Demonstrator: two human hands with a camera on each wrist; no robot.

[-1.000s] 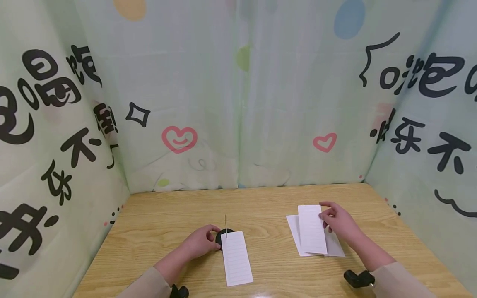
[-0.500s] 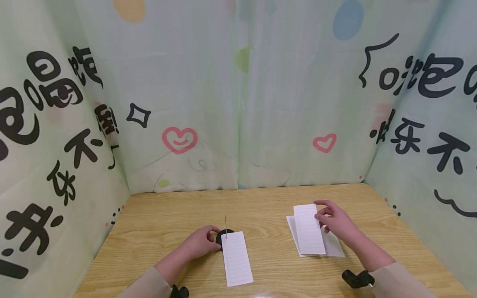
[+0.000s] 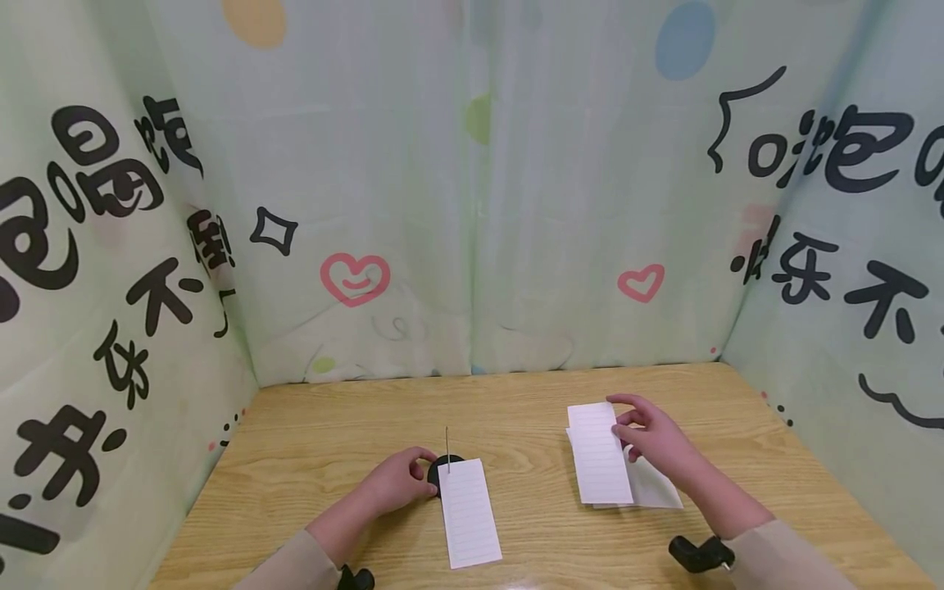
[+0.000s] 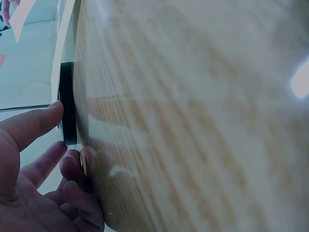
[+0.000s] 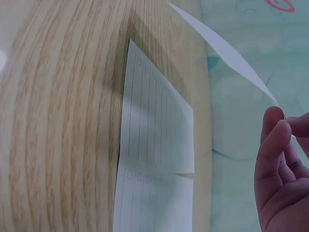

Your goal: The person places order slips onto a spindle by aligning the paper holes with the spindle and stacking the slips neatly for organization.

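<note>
My left hand [image 3: 398, 479] grips the round black base [image 3: 433, 474] of a bill spike, with the thumb on one side of its edge in the left wrist view. A thin metal needle [image 3: 447, 442] stands up from the base. Impaled on it near the top edge is a lined white paper slip [image 3: 470, 516], lying toward me. My right hand [image 3: 652, 438] pinches another lined slip [image 3: 599, 459] by its right edge. In the right wrist view this slip, seen nearly edge-on, is lifted over the lined sheets [image 5: 149, 125] lying on the table.
The wooden table [image 3: 354, 418] is enclosed by pale green curtains [image 3: 413, 180] with black characters and pink hearts at the back and both sides. Black wrist mounts [image 3: 701, 553] sit by the sleeves.
My right hand has moved left with the pinched slip, uncovering more of the sheets beneath. The left hand and the bill spike have stayed in place.
</note>
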